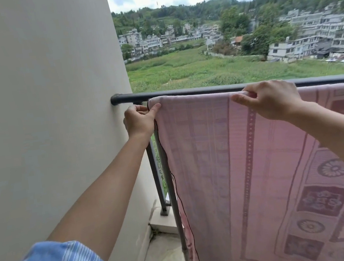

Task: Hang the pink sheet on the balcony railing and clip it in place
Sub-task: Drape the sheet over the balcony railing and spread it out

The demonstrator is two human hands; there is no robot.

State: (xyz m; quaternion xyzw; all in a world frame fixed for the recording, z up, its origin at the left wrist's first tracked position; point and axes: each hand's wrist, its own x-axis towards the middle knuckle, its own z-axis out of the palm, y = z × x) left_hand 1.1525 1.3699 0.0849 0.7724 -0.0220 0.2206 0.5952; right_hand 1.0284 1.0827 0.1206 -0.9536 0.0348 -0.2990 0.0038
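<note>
The pink patterned sheet (246,164) hangs draped over the dark balcony railing (194,90), its left edge close to the wall end of the rail. My left hand (139,121) pinches the sheet's top left corner between thumb and fingers. My right hand (271,100) grips the folded top edge further right, fingers curled over it just below the rail. No clip is visible in either hand.
A plain beige wall (44,102) stands on the left where the rail ends. A grey pole (169,185) leans upright beside the sheet's left edge. Railing posts (156,175) meet the concrete ledge (162,220). Beyond lie fields and buildings.
</note>
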